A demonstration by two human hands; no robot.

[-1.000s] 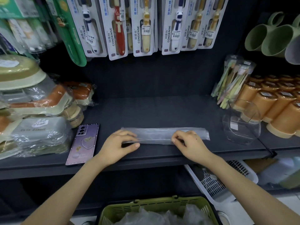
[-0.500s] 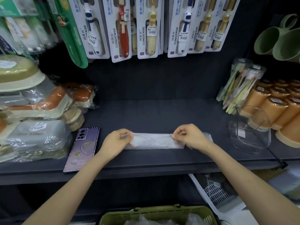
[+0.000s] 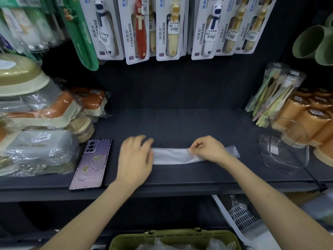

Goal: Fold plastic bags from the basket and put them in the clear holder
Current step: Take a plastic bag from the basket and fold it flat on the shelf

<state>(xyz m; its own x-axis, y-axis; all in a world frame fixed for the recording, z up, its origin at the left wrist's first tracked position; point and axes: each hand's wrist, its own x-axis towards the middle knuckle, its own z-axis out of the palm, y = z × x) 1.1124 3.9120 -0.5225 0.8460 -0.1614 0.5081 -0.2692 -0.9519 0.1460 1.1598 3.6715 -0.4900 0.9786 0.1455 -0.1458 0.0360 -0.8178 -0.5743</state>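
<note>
Folding is judged midway on one bag. Beside one purple phone [image 3: 91,163], the left hand [image 3: 135,157], blurred, appears to lie flat with fingers extended on the left end of the single plastic bag [image 3: 173,156], a narrow strip on the dark shelf [image 3: 180,123]. One green basket [image 3: 180,238] below holds further crumpled bags, number indeterminate. The right hand [image 3: 207,150] pinches the strip's upper edge, fingers curled. One clear holder [image 3: 282,156] stands near the strip's right end, apparently without bags; shortening folds and insertion remain.
</note>
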